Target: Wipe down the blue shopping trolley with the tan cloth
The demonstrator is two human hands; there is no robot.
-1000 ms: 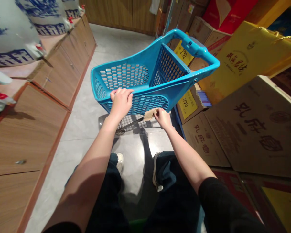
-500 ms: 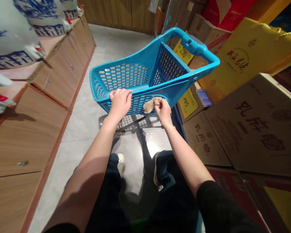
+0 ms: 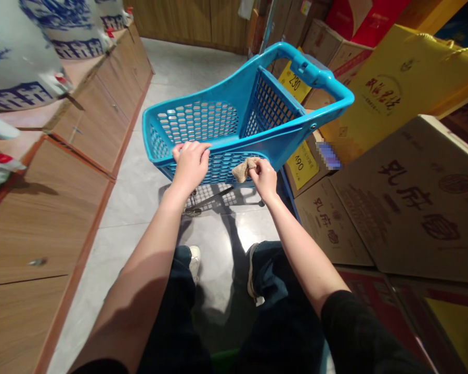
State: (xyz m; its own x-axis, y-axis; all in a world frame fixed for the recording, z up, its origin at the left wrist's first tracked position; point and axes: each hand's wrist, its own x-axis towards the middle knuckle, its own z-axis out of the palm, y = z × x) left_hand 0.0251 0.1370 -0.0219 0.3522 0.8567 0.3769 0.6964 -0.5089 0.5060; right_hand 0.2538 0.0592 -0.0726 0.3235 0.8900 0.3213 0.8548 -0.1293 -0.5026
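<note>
- Apparently, wiping is our step: our right hand [image 3: 264,180] pinches the tan cloth [image 3: 242,171] beside the blue cart [image 3: 284,144].
- Our left hand [image 3: 191,163] curls over its rim [image 3: 253,140] (firmness unclear).
- Another stroke calls for steadiness.

Light falls from above, glaring white on the pale grey, glossy tiled floor [image 3: 218,236]. The blue plastic mesh-sided shopping cart [image 3: 284,145] casts a lattice shadow below it. Shade covers the lower bare left forearm [image 3: 140,291]; the lower right corner is dim. Wide-angle distortion stretches the large brown cardboard box [image 3: 417,202]. One bluish patch [image 3: 329,155] is pixelated.
</note>
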